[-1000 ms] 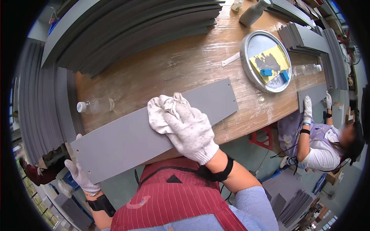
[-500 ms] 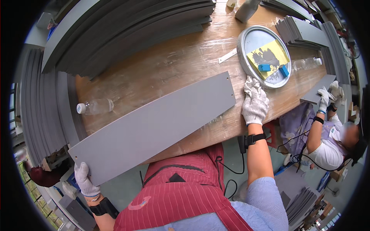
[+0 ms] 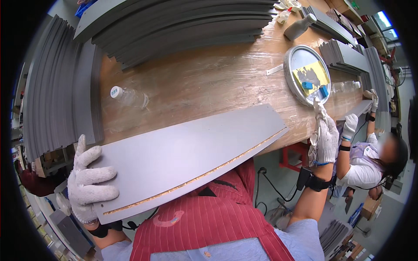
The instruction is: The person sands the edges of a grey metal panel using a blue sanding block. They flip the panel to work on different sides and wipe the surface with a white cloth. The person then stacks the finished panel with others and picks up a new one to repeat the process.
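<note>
"Four gloved digits show on the person's left hand [image 3: 89, 185]: three lie spread across the top of a grey board [image 3: 187, 152], and one points up beyond its left end."

"Is the hand pinching the board?"

"I cannot tell; whatever is underneath is hidden. A wide, flat hold there would probably stop the long board from swivelling."

"And the right hand?"

"The right hand [image 3: 327, 141] is off the board, beyond its right end, fingers pointing up the table. It seems closed on a crumpled white cloth [image 3: 312, 152], though glove and cloth are hard to separate."

"Where is the board?"

"Slanting across the near side of the table [image 3: 187, 93], its long near edge reaching over the person's red striped apron [image 3: 204, 224]. A rough tan groove [image 3: 209, 175] runs beside that edge. Cloth could snag there, so light strokes along its length look safer than strokes across it."

"What lies farther out?"

"Just above the right hand, a round lid [image 3: 300, 54] carries a yellow sheet [image 3: 321, 71] smeared with grey, and two blue blocks [image 3: 307, 85]. The cloth is best held clear of that smear. A clear bottle [image 3: 129, 97] lies beyond the board, to the left."
</note>
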`<move>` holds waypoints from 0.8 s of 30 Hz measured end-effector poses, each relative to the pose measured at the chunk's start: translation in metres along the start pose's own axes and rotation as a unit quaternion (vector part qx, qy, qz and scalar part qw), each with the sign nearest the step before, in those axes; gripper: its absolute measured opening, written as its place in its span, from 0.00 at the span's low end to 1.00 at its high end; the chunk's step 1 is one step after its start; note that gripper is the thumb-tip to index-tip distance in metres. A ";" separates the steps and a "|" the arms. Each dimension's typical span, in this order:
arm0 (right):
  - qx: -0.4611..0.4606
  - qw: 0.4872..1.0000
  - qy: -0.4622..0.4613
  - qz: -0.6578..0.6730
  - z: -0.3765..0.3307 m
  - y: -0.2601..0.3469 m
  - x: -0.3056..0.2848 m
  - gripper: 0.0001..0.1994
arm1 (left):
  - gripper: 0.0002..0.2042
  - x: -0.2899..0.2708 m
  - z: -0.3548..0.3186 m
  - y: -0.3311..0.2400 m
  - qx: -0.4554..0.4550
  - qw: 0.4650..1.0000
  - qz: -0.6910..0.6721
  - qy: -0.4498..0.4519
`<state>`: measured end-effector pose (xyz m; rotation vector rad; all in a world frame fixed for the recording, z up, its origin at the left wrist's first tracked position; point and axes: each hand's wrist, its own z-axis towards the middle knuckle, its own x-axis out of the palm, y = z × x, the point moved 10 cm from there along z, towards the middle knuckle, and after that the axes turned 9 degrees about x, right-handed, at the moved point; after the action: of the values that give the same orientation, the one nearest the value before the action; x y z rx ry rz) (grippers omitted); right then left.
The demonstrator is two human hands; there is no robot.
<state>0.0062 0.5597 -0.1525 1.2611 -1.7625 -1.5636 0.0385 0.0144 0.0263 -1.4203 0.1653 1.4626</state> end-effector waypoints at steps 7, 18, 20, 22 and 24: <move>-0.161 0.966 0.163 -0.122 -0.118 0.117 0.162 0.19 | 0.35 0.029 -0.098 0.081 -0.188 0.828 -0.316 -0.423; -0.442 0.849 0.250 -0.148 -0.233 0.107 0.319 0.26 | 0.37 0.108 -0.058 0.080 -0.192 0.546 -0.708 -0.405; -0.415 0.869 0.212 -0.166 -0.195 0.084 0.301 0.25 | 0.39 0.109 -0.069 0.085 -0.188 0.534 -0.719 -0.403; -0.364 0.885 0.135 -0.256 -0.145 0.037 0.261 0.23 | 0.40 0.111 -0.089 0.090 -0.188 0.529 -0.724 -0.401; -0.289 0.903 0.035 -0.316 -0.094 -0.009 0.203 0.21 | 0.44 0.110 -0.089 0.091 -0.174 0.514 -0.734 -0.408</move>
<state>-0.0094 0.3381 -0.1832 1.6065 -0.7368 -2.1332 0.0576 -0.0278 -0.1352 -0.4499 -1.6387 0.4211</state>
